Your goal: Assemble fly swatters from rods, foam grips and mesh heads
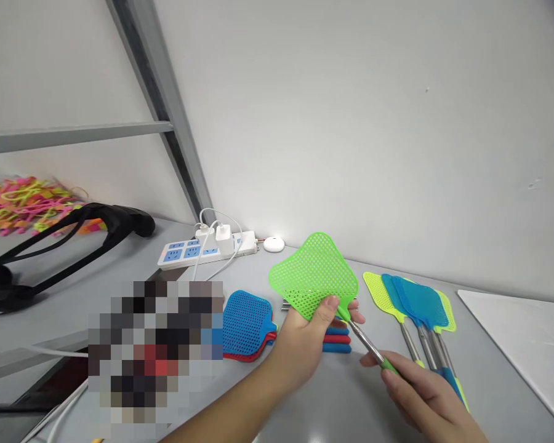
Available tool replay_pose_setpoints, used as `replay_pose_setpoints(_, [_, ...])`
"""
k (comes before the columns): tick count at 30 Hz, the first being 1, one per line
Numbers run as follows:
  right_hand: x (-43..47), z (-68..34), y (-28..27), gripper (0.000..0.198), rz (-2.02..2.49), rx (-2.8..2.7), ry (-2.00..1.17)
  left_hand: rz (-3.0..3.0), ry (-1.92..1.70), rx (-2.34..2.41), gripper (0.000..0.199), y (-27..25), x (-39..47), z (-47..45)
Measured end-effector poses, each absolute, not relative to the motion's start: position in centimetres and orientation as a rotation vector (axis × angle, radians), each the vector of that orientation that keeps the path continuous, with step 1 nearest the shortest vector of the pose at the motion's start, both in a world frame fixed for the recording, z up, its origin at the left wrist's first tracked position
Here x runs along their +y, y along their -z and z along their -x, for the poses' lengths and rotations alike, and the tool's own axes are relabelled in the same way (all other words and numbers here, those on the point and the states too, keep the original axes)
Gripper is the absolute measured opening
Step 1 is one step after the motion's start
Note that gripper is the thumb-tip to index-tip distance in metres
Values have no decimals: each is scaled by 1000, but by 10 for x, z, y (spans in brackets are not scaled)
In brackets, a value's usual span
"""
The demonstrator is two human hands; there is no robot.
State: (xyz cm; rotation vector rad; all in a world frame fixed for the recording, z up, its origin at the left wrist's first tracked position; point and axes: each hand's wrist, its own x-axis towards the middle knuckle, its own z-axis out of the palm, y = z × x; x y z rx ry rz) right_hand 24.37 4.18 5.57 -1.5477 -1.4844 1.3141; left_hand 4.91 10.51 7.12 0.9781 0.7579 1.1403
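A bright green fly swatter (317, 271) is held up above the grey table, its perforated head towards the wall. My left hand (305, 341) grips it at the neck, thumb on the base of the head. Around the green end of its metal rod closes my right hand (418, 391). Behind my left hand lie several handles with blue and red grips (337, 340), partly hidden. Loose blue and red swatter heads (247, 317) are stacked to the left. At the right lie several swatters with yellow and blue heads (422, 304) on metal rods.
A white power strip (175, 255) with plugged-in chargers and cables sits at the back, beside a round white device (274, 244). Left are a metal rack (180, 135), a black strap-like frame (120, 221) and colourful strands (28, 203). A white sheet (521, 344) lies right. One area is pixelated.
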Motion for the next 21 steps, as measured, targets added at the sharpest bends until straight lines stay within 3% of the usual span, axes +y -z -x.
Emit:
replay_pose_setpoints(4, [40, -245, -56, 44, 1251, -906, -2020, -999, -1079, 690, 33, -67, 108, -49])
replay_pose_setpoints(7, [41, -246, -57, 36, 1119, -825, -2097, -1012, -1051, 642, 30, -65, 111, -44])
replay_pose_setpoints(13, [47, -247, -62, 38, 1275, -1213, -1778, -1078, -899, 641, 25, -62, 111, -37])
replay_pose_setpoints(21, [44, -248, -65, 39, 1516, -1934, -900, -1208, -1112, 719, 22, -67, 106, -46])
